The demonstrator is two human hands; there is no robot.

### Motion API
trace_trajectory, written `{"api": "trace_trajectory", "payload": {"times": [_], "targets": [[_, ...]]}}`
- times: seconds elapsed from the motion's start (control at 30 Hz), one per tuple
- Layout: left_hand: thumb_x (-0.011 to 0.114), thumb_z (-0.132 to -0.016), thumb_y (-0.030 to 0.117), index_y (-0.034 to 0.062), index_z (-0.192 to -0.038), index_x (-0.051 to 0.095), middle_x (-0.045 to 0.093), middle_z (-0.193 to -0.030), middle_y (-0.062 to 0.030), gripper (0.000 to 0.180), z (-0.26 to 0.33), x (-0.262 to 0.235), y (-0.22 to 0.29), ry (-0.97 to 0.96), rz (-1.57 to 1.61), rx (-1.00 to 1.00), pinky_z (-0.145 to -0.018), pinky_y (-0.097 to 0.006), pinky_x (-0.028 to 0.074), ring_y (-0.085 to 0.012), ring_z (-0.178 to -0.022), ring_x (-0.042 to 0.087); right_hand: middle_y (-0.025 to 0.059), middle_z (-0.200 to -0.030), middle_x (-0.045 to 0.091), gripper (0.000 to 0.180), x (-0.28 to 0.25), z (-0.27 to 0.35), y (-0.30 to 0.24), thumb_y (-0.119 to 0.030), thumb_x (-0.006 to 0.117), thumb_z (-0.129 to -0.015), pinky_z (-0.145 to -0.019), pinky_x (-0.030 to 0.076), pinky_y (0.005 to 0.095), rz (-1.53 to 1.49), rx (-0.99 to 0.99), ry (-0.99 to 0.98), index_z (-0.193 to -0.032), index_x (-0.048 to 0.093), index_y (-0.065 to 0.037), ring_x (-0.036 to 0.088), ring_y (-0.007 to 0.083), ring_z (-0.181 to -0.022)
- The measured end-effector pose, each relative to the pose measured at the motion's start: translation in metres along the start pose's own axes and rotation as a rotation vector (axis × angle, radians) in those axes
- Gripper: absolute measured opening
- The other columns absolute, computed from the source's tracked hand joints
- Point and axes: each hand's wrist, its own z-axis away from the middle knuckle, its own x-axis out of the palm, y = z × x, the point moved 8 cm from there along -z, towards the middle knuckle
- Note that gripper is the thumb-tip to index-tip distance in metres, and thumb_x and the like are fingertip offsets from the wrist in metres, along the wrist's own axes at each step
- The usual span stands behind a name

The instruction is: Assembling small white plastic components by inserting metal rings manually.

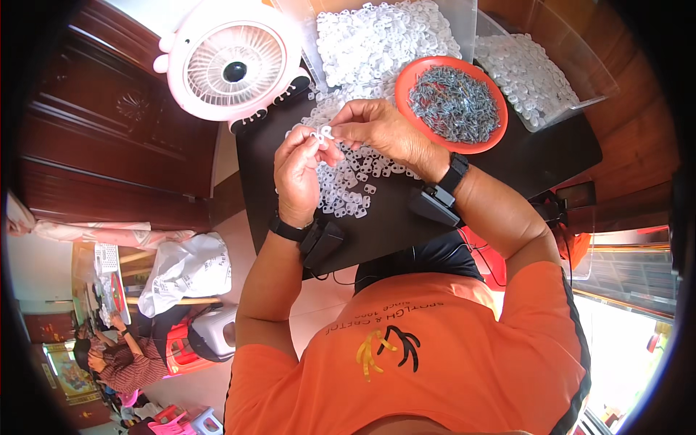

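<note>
Above the black table, my two hands meet at a small white plastic cable clip [324, 134]. My left hand [297, 174] has it between thumb and fingers. The fingertips of my right hand [384, 130] are pinched together at the clip's other side; whether they also hold a nail is too small to tell. Under and around both hands lies a loose heap of similar white clips [348, 190]. Right of my right hand stands an orange-red bowl [404, 81] full of thin grey metal nails [455, 105].
A clear bin [308, 40] piled with white clips is at the back, with another clear bin [573, 119] of clips at the right. A pink-and-white fan [235, 71] stands back left. Another person [134, 362] sits far left, near a white plastic bag [188, 272].
</note>
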Motion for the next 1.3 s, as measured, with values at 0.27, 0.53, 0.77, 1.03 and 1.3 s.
{"api": "trace_trajectory", "payload": {"times": [0.27, 0.53, 0.77, 1.03, 1.3], "targets": [[0.046, -0.088, 0.013, 0.0018, -0.075, 0.053, 0.055, -0.066, -0.0047, 0.019, 0.002, -0.004, -0.003, 0.078, -0.131, -0.060, -0.056, -0.024, 0.041, -0.0121, -0.057, 0.052, 0.0006, -0.078, 0.062, 0.017, -0.004, 0.001, -0.003, -0.012, 0.064, -0.084, -0.065, 0.045, 0.0204, -0.209, 0.088, 0.005, -0.097, 0.061, -0.001, 0.055, 0.0067, -0.068], [0.047, -0.087, 0.016, 0.0036, -0.071, 0.050, 0.048, -0.059, -0.0030, 0.020, 0.002, -0.006, -0.011, 0.099, -0.312, -0.183, -0.054, -0.024, 0.037, -0.0117, -0.054, 0.045, 0.0003, -0.079, 0.061, 0.016, -0.006, -0.001, -0.006, -0.010, 0.063, -0.084, -0.065, 0.045, 0.0207, -0.141, 0.015, 0.000, -0.097, 0.063, 0.000, 0.054, 0.0065, -0.068], [0.047, -0.087, 0.015, 0.0029, -0.073, 0.052, 0.048, -0.060, -0.0021, 0.019, 0.003, -0.007, -0.012, 0.097, -0.328, -0.181, -0.053, -0.024, 0.037, -0.0106, -0.053, 0.045, -0.0009, -0.077, 0.060, 0.015, -0.004, 0.002, -0.014, -0.010, 0.063, -0.084, -0.065, 0.044, 0.0204, -0.015, -0.018, 0.037, -0.096, 0.063, -0.001, 0.052, 0.0061, -0.068], [0.051, -0.087, 0.016, 0.0040, -0.074, 0.054, 0.049, -0.058, 0.0010, 0.018, 0.004, -0.007, -0.011, 0.148, -0.263, -0.159, -0.050, -0.020, 0.032, -0.0062, -0.052, 0.043, -0.0012, -0.079, 0.061, 0.016, -0.001, 0.005, -0.019, -0.010, 0.063, -0.085, -0.066, 0.044, 0.0195, 0.023, -0.050, 0.023, -0.098, 0.063, -0.002, 0.054, 0.0047, -0.072], [0.051, -0.088, 0.017, 0.0044, -0.074, 0.054, 0.049, -0.059, 0.0013, 0.019, 0.005, -0.007, -0.012, 0.140, -0.274, -0.160, -0.050, -0.020, 0.032, -0.0060, -0.052, 0.044, -0.0019, -0.079, 0.061, 0.017, 0.001, 0.003, -0.013, -0.010, 0.062, -0.085, -0.066, 0.044, 0.0191, 0.022, -0.049, -0.004, -0.100, 0.064, -0.002, 0.054, 0.0044, -0.073]]}}
